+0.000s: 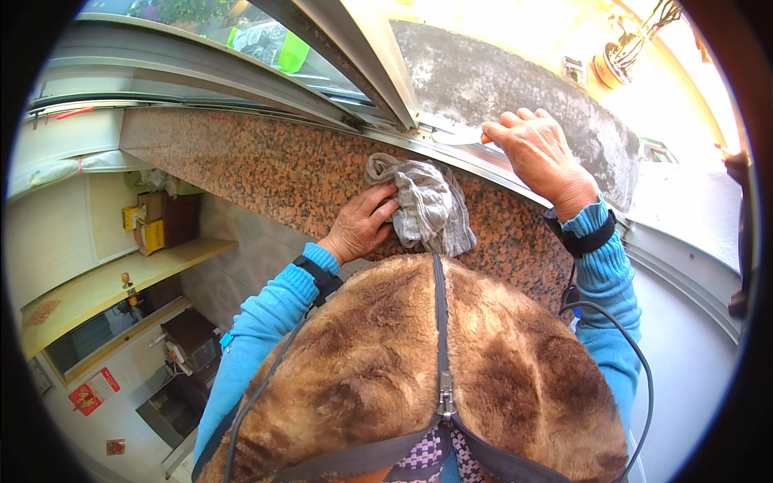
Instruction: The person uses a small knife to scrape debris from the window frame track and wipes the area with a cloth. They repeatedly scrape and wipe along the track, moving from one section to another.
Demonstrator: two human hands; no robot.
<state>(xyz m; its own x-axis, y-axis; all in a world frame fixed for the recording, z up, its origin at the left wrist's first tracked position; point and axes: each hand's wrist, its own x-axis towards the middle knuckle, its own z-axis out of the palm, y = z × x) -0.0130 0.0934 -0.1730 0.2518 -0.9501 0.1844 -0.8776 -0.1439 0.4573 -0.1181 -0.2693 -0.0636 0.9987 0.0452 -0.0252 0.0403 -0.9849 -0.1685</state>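
View down onto a person's two bare hands at a window sill. A crumpled cloth (429, 203) lies on the speckled reddish-brown sill (298, 165) at the centre of the frame. It should be light, soft and limp, with nothing fragile about it, and it would likely fold wherever pressed. The bunched middle looks the best place to take hold, since a loose corner would let the rest trail.

The left grip (362, 224), just left of centre, rests with bent fingers on the cloth's left edge; whether it pinches the fabric or only presses on it, I cannot tell.

The right grip (538, 151), right of centre and higher in the frame, is curled around a slim tool (456, 138), whose pale, flat end points left over the metal window track (503, 167). The tool looks light and fairly stiff, best held by its handle end, mostly hidden by the fingers. Its exact kind is unclear.

The cloth is greyish white with faint lines, heaped in loose folds, a twisted roll at its upper left and a spread flap at its lower right.
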